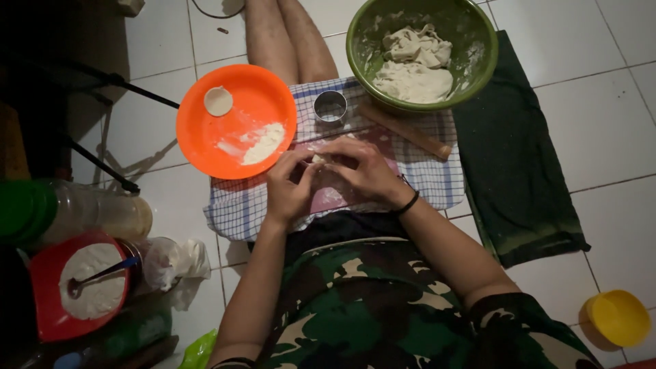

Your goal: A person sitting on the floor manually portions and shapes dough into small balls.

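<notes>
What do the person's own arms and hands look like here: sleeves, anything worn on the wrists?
Both forearms are bare, with no sleeves reaching them and no gloves. The right hand has a thin black band around its wrist. The left hand shows nothing at its wrist; a dark band sits further up that arm at the frame's lower edge. No rings can be made out on the fingers in this dim light.

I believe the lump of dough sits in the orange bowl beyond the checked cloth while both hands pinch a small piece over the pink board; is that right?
Not quite: the lump of dough sits in the green bowl, as the head view shows. The rest holds: the left hand and right hand pinch a small piece over the pink board.
</notes>
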